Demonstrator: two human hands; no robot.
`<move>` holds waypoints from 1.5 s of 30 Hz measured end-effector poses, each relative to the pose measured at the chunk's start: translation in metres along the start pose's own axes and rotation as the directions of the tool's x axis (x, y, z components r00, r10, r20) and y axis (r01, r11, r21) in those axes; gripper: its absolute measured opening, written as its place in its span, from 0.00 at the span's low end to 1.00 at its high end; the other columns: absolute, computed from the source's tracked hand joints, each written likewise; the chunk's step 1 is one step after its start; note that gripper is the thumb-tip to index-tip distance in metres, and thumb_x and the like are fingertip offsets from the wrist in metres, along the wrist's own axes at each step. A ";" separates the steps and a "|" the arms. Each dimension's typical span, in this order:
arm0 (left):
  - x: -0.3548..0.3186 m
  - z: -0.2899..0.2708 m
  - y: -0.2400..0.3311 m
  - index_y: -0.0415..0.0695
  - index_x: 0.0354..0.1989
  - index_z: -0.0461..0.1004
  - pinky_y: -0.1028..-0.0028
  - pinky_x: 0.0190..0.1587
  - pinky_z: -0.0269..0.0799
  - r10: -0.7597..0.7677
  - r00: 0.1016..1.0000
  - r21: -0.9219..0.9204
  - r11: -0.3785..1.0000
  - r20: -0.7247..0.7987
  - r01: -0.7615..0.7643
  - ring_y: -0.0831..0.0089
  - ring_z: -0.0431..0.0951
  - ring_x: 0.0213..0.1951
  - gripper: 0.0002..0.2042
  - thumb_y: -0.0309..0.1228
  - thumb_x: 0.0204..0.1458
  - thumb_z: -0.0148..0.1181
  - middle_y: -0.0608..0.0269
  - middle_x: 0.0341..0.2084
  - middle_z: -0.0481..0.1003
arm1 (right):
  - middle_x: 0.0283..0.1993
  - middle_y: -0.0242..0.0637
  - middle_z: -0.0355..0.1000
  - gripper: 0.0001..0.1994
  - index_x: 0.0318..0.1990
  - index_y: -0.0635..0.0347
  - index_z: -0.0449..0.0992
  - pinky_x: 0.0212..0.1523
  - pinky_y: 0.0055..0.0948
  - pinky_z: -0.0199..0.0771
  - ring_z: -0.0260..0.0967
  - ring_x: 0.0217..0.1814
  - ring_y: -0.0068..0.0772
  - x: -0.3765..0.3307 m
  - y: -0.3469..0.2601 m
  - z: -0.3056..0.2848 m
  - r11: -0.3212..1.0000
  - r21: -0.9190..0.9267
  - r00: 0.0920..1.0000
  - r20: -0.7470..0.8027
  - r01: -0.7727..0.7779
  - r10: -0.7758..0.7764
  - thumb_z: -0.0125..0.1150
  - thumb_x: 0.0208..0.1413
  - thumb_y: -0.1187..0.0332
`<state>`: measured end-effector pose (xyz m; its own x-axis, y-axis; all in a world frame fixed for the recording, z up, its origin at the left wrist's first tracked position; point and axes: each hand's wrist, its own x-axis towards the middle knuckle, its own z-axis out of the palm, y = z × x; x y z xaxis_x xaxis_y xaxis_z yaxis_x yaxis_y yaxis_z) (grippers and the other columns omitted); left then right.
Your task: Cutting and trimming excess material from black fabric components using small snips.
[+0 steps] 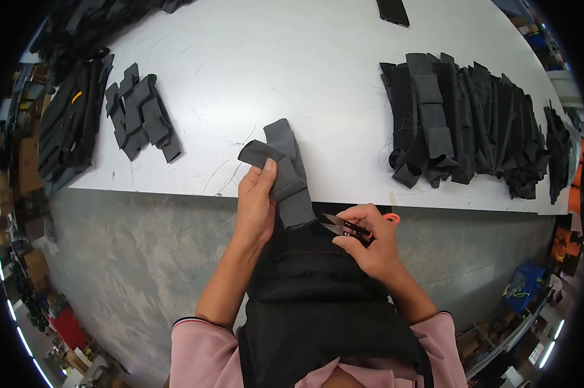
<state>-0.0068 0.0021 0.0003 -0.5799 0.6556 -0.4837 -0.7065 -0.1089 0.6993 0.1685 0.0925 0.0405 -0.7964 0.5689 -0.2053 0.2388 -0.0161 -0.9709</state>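
A dark grey sewn fabric strip [291,169] is pinched in my left hand [258,197] at the table's front edge. Its upper part rests over the white top, and its frayed lower end hangs past the edge. My right hand [371,242] is closed around small black thread snips [348,227] with an orange ring. Their blades stand apart and point toward the strip's lower end, not touching it. Loose threads [230,155] lie on the table beside the strip.
On the white table [272,77], a row of dark fabric strips [466,123] lies at right, with several grey strips [142,113] at left. Beyond those is a black fabric pile [75,119]. A black phone [393,11] lies at the far edge. A blue crate [525,288] stands on the floor at right.
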 end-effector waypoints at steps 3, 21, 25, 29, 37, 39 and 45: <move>0.000 -0.003 -0.002 0.40 0.43 0.70 0.78 0.42 0.70 -0.018 1.000 -0.013 1.000 0.000 0.018 0.80 0.74 0.38 0.12 0.36 0.60 0.49 0.65 0.38 0.75 | 0.34 0.34 0.72 0.13 0.40 0.66 0.70 0.39 0.18 0.69 0.69 0.36 0.18 0.004 0.003 0.003 0.996 0.090 1.000 0.015 -0.002 0.001 0.64 0.47 0.76; 0.016 -0.029 -0.003 0.46 0.21 0.57 0.69 0.35 0.59 -0.134 0.933 -0.645 0.689 0.335 0.331 0.65 0.64 0.26 0.14 0.37 0.57 0.35 0.63 0.19 0.62 | 0.25 0.26 0.63 0.11 0.42 0.64 0.67 0.25 0.15 0.60 0.59 0.23 0.14 0.036 0.024 0.016 0.948 0.272 0.985 0.088 -0.165 0.147 0.55 0.49 0.79; 0.024 -0.058 0.051 0.47 0.18 0.55 0.74 0.31 0.58 0.268 0.923 0.006 0.960 0.277 -0.281 0.70 0.63 0.25 0.16 0.38 0.58 0.33 0.62 0.17 0.60 | 0.23 0.25 0.65 0.06 0.39 0.64 0.71 0.20 0.14 0.55 0.56 0.20 0.11 0.030 0.008 -0.015 0.992 0.008 0.991 -0.027 -0.128 0.128 0.54 0.55 0.73; 0.046 -0.097 0.147 0.40 0.22 0.67 0.75 0.29 0.56 0.422 0.880 0.741 0.515 0.218 -0.431 0.77 0.64 0.25 0.17 0.41 0.57 0.47 0.65 0.21 0.68 | 0.24 0.30 0.65 0.07 0.39 0.66 0.73 0.23 0.19 0.61 0.62 0.23 0.17 0.054 -0.016 -0.053 0.993 -0.116 0.939 -0.342 0.008 -0.048 0.49 0.58 0.76; 0.055 -0.109 0.166 0.40 0.46 0.69 0.59 0.57 0.56 0.774 0.441 0.884 -0.453 0.454 -0.116 0.53 0.62 0.58 0.18 0.19 0.42 0.53 0.51 0.56 0.64 | 0.51 0.40 0.59 0.29 0.56 0.59 0.61 0.36 0.41 0.72 0.71 0.38 0.48 0.093 -0.010 -0.115 0.514 -0.797 0.836 -0.491 -0.317 -0.246 0.63 0.48 0.59; 0.059 -0.072 0.139 0.39 0.45 0.68 0.61 0.58 0.56 0.753 0.415 0.856 -0.399 0.510 -0.328 0.53 0.62 0.58 0.17 0.18 0.43 0.52 0.49 0.55 0.64 | 0.52 0.41 0.58 0.31 0.57 0.60 0.59 0.38 0.41 0.72 0.71 0.39 0.49 0.098 -0.007 -0.115 0.499 -0.792 0.844 -0.499 -0.351 -0.198 0.64 0.48 0.59; 0.065 0.020 0.053 0.41 0.46 0.68 0.66 0.55 0.60 0.593 0.715 0.753 0.259 0.370 -0.604 0.62 0.67 0.54 0.16 0.19 0.46 0.53 0.56 0.52 0.67 | 0.56 0.42 0.57 0.35 0.60 0.60 0.57 0.44 0.44 0.71 0.69 0.46 0.52 0.116 0.007 -0.136 0.557 -0.697 0.778 -0.613 -0.452 -0.136 0.66 0.45 0.59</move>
<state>-0.0741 0.0534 0.0165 -0.6833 0.6810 0.2634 0.4734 0.1386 0.8699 0.1534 0.2702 0.0266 -0.3113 0.9491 0.0483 0.8798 0.3070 -0.3628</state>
